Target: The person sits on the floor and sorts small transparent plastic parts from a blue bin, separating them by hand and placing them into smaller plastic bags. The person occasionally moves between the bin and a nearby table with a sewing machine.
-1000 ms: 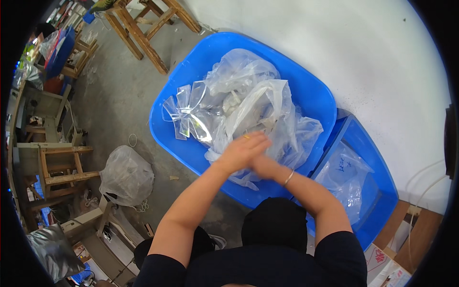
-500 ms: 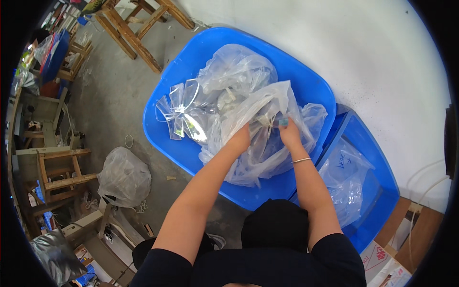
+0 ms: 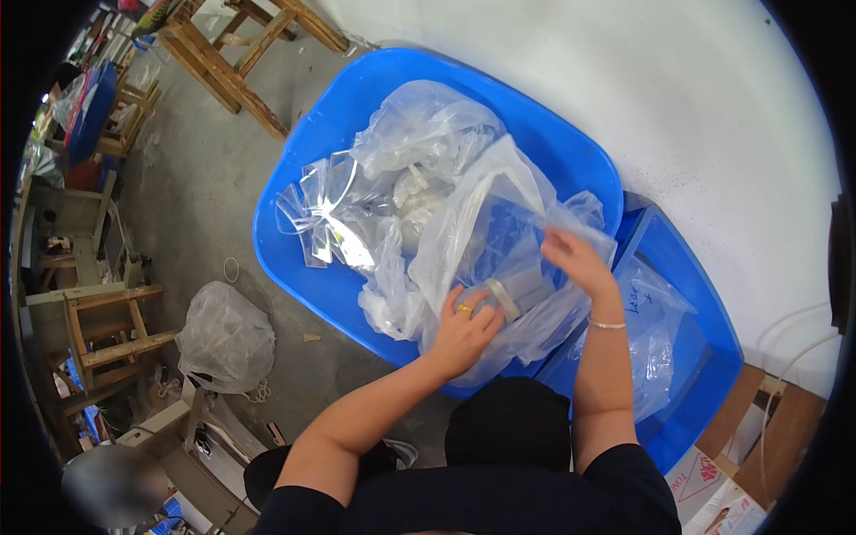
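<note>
A large clear plastic bag [image 3: 468, 201] lies with its mouth spread toward me in a blue tub [image 3: 299, 259]. My left hand [image 3: 464, 334], with a ring on one finger, is bent over the bag's near edge and grips its film. Beside those fingertips, inside the bag, is a clear bundle with a pale band [image 3: 504, 299] around it. My right hand [image 3: 580, 259], bracelet at the wrist, pinches the film at the bag's right side. To the left in the tub sit fanned clear plastic sheets [image 3: 325, 209], and behind them another crumpled plastic bag [image 3: 428, 116].
A second blue bin [image 3: 704, 357] stands against the tub's right side, holding a flat clear bag [image 3: 651, 330] with handwriting. On the floor to the left rests a stuffed clear bag [image 3: 227, 334]. Wooden stools [image 3: 214, 67] stand at the far left, and a white wall [image 3: 704, 116] rises at right.
My hands have come out of the bag's middle: the left moved nearer to me, the right slightly outward. The bag's mouth is opened wider and the banded bundle now shows.
</note>
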Motion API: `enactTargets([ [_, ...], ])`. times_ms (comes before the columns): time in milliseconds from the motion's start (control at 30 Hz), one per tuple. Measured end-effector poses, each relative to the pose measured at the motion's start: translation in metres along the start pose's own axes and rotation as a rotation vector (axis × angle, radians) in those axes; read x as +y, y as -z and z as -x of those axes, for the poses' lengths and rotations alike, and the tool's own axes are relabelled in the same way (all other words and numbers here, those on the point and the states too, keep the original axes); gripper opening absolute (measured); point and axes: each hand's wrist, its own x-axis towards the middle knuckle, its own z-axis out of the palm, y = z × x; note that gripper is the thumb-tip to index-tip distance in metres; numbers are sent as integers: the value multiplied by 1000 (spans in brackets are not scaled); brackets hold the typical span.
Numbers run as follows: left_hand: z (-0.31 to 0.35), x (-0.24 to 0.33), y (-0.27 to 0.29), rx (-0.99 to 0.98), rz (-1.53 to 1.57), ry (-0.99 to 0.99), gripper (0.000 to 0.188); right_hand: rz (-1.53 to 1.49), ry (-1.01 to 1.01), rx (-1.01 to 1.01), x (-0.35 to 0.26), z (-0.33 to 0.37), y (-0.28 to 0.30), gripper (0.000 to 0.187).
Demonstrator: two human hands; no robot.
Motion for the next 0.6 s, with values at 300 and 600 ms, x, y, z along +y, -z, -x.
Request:
enactTargets([
  [300,0,23,101,128,134,-252,31,-263,-141,139,0,15,-17,60],
  [600,1,38,154,597,140,-188,33,95,165,-314,-91,4,47,31],
])
